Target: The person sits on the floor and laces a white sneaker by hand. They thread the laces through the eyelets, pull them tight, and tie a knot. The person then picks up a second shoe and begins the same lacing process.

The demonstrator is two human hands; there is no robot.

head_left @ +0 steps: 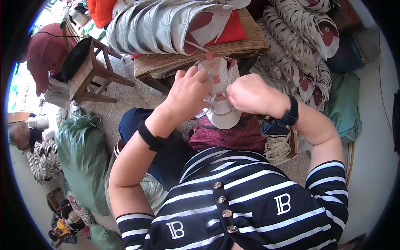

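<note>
In the head view, a white shoe upper is held above a dark red striped cloth on the lap, toe toward the body. Its left edge is gripped by the curled left hand. The right hand is closed against its right side; whether lace or edge is pinched cannot be told. Beyond, nested pale uppers are laid over red material on the wooden tabletop.
</note>
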